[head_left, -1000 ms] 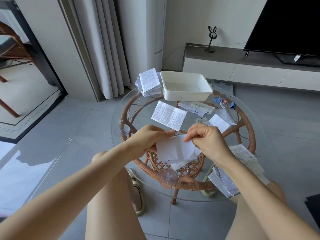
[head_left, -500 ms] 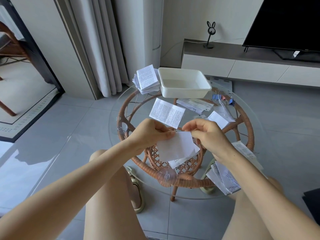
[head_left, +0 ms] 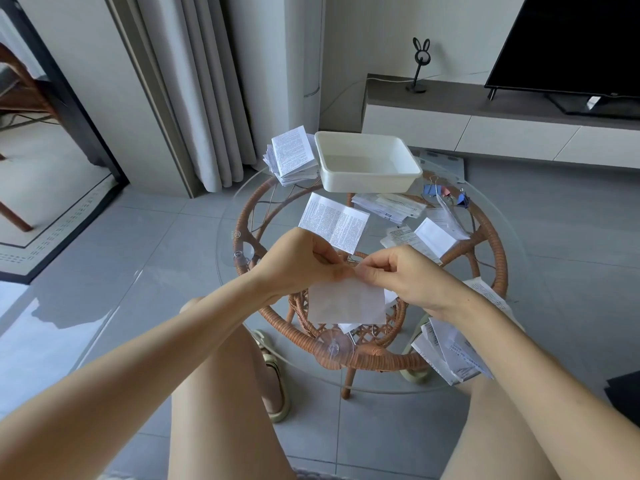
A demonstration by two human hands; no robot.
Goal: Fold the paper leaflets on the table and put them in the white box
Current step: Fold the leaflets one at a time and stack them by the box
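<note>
Left grip: left hand (head_left: 304, 261) pinches the leaflet (head_left: 346, 303) by its top edge.
Right grip: right hand (head_left: 405, 275) pinches the same edge, just beside the left.
Leaflet: hanging above the near part of the round glass counter (head_left: 519, 271).
White box (head_left: 367, 164): at the counter's far side.
Room: grey tiled floor (head_left: 156, 254), pale curtain (head_left: 207, 81), dark television (head_left: 571, 39).

both hands (head_left: 349, 271) pinch a white leaflet (head_left: 347, 304) above the glass table (head_left: 498, 341)

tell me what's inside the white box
The white box shows only its bare white floor, with no folded leaflets in it. Its near wall hides a strip of that floor. The left hand and right hand pinch one leaflet outside it.
</note>
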